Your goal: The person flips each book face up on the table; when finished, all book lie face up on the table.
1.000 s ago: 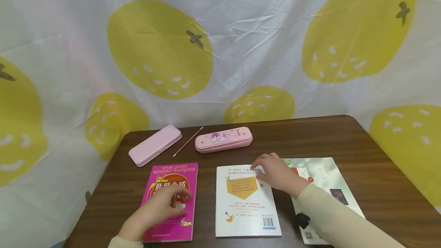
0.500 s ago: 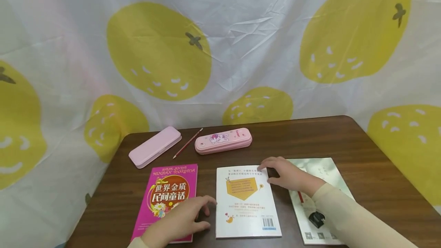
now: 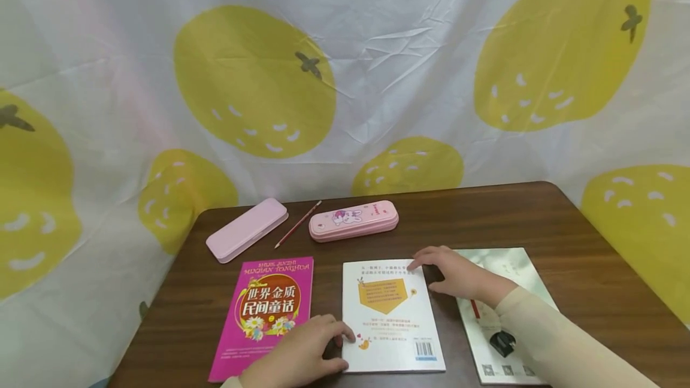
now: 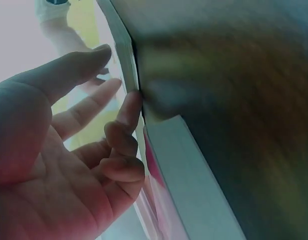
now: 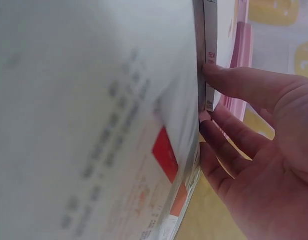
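Note:
A white book [image 3: 390, 328] lies back cover up on the table between a magenta storybook [image 3: 269, 280] and a pale green book [image 3: 514, 274]. At its lower left edge is my left hand [image 3: 304, 352], fingers loosely bent. In the left wrist view, fingertips of this hand [image 4: 69, 145] meet the edge of the white book [image 4: 125, 55]. My right hand [image 3: 458, 277] is at the upper right corner, index fingertip on the cover. In the right wrist view, the thumb [image 5: 228, 77] touches the spine of the white book [image 5: 210, 30]; neither hand grips it.
Along the back of the table [image 3: 463, 214] lie a plain pink case [image 3: 248, 229], a pencil [image 3: 298, 224] and a pink pencil case [image 3: 353, 221] with a rabbit. A small black object [image 3: 502, 343] sits on the green book. Behind hangs a lemon-patterned cloth [image 3: 345, 76].
My left hand has moved right from above the magenta book to the white book's left edge. My right hand has slid slightly right, off the cover's middle toward the upper right corner.

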Tool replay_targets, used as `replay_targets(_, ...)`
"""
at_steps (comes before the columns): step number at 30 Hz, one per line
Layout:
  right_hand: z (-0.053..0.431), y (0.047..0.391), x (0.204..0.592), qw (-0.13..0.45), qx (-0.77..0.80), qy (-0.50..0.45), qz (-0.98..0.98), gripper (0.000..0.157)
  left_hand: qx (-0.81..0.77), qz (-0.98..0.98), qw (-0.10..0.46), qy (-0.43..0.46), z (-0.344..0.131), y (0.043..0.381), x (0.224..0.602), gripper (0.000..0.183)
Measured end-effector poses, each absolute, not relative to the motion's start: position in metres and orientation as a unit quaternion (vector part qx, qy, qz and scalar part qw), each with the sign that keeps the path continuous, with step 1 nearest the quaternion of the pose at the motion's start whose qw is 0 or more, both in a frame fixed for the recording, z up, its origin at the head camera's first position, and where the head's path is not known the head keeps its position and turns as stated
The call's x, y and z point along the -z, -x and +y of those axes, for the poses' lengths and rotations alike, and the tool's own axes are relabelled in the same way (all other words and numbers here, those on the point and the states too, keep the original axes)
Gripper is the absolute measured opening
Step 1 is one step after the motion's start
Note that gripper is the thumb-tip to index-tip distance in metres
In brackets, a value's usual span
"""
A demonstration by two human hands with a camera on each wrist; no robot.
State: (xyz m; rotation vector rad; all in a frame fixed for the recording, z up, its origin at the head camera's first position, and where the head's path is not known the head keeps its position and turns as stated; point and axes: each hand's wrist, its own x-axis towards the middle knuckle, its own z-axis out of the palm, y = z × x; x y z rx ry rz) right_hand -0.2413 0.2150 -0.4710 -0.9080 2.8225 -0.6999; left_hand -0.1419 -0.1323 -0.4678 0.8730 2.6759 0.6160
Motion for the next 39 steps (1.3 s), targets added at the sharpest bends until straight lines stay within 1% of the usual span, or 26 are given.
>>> replay_targets(2,0.215,0.241,0.471,0.046,0.233,0.298,0.924,0.045,-0.212,0.923,0.121,-0.297,-0.131,0.140,0.468,0.034)
replay_targets(11,0.212,0.242,0.467,0.036,0.241,0.275,0.930,0.042,-0.224,0.928,0.121,-0.272,-0.128,0.137,0.471,0.046)
replay_targets(15,0.214,0.243,0.467,0.030,0.240,0.260,0.935,0.040,-0.228,0.928,0.121,-0.268,-0.126,0.137,0.471,0.045)
replay_targets(21,0.218,0.245,0.470,0.006,0.259,0.260,0.930,0.040,-0.230,0.927,0.106,-0.278,-0.130,0.136,0.471,0.044)
replay_targets(28,0.225,0.245,0.469,0.004,0.287,0.271,0.919,0.035,-0.240,0.926,0.114,-0.267,-0.132,0.135,0.473,0.042)
replay_targets(35,0.228,0.246,0.467,0.016,0.340,0.260,0.904,0.030,-0.218,0.938,0.071,-0.261,-0.131,0.131,0.472,0.049)
replay_targets(39,0.230,0.246,0.466,0.011,0.349,0.252,0.903,0.028,-0.213,0.942,0.043,-0.256,-0.132,0.130,0.469,0.045)
